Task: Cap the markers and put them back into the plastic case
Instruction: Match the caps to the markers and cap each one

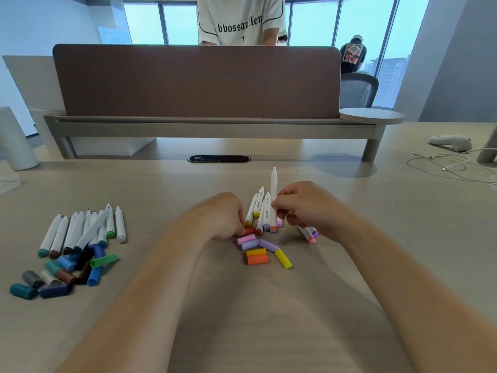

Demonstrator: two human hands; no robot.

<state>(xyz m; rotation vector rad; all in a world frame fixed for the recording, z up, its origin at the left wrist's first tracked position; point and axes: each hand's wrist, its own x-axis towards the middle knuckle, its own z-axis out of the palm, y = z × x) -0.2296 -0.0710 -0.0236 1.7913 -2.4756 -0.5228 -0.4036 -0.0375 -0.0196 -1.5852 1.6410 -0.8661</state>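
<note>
My right hand [304, 205] pinches an uncapped white marker [273, 189] and holds it upright, its orange-red tip pointing up. My left hand [223, 215] reaches down with curled fingers onto a red cap [248, 231] at the edge of a small heap. Several uncapped warm-coloured markers [258, 208] lie between my hands. Loose caps lie in front of them: pink [246, 239], lilac [267, 244], orange [257, 259] and yellow [283, 258]. Two more markers [309, 234] poke out under my right hand. No plastic case is in view.
At the left lie several uncapped cool-coloured markers [80, 230] and a heap of blue, green, brown and grey caps [61, 273]. A brown divider panel [196, 79] stands at the desk's back, a person behind it. A white controller [451, 142] and cable [454, 165] lie far right.
</note>
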